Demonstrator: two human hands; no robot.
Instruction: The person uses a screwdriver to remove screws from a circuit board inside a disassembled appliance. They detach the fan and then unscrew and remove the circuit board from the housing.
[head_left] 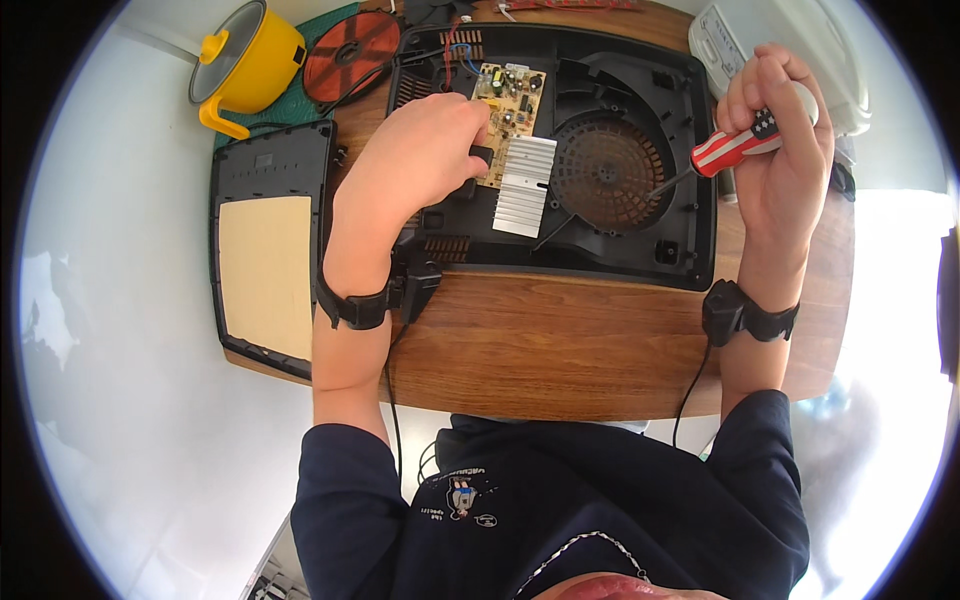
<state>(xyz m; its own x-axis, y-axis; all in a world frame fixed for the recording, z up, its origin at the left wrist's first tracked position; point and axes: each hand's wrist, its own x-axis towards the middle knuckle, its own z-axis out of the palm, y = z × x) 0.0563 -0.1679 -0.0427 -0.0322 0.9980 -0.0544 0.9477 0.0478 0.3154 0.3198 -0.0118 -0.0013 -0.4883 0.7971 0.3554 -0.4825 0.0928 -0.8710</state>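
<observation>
Wooden table point(560, 345), black casing point(620, 258) near its far edge: left hand point(425, 140) at the circuit board point(514, 120), grip unclear; right hand point(782, 165) clasping a screwdriver point(722, 153). Board work seems underway, needing the screwdriver leftward.

Wood-grain table point(560, 345), rear half crowded

Black open housing point(615, 262) flat across back centre. Green mat point(290, 110) at left rear, under yellow pot point(258, 85) and red-and-black disc point(345, 75). Black panel point(275, 152) with cream inset point(265, 270) lies left, overlapping mat. White plastic unit point(845, 60) at right rear; contact with table unclear.
</observation>
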